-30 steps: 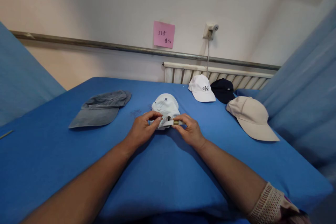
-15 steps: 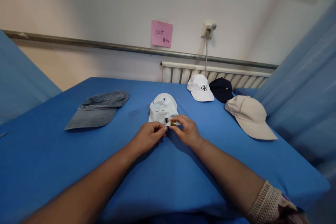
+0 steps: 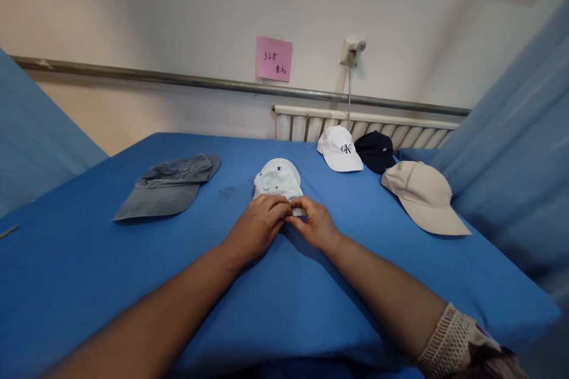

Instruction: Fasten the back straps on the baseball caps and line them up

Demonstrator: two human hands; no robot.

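Observation:
A pale, whitish baseball cap (image 3: 279, 180) lies in the middle of the blue-covered table (image 3: 249, 320), its back strap toward me. At that strap my left hand (image 3: 262, 220) is closed, fingers bent over and covering most of it. My right hand (image 3: 313, 222) pinches the strap's right part between thumb and fingers. The two hands meet at the fingertips. The strap's buckle, brass-coloured in the earlier frames, is hidden behind my fingers now.
A grey-blue cap (image 3: 166, 186) lies on the left. To the right sit a white cap (image 3: 340, 149) with black letters, a dark navy cap (image 3: 376, 151) and a beige cap (image 3: 422, 195). Blue curtains (image 3: 511, 148) hang at both sides; a radiator (image 3: 306, 124) stands behind the table.
My left hand has moved right along the strap until it reaches my right hand, and it now covers the buckle. My right hand has stayed nearly in place.

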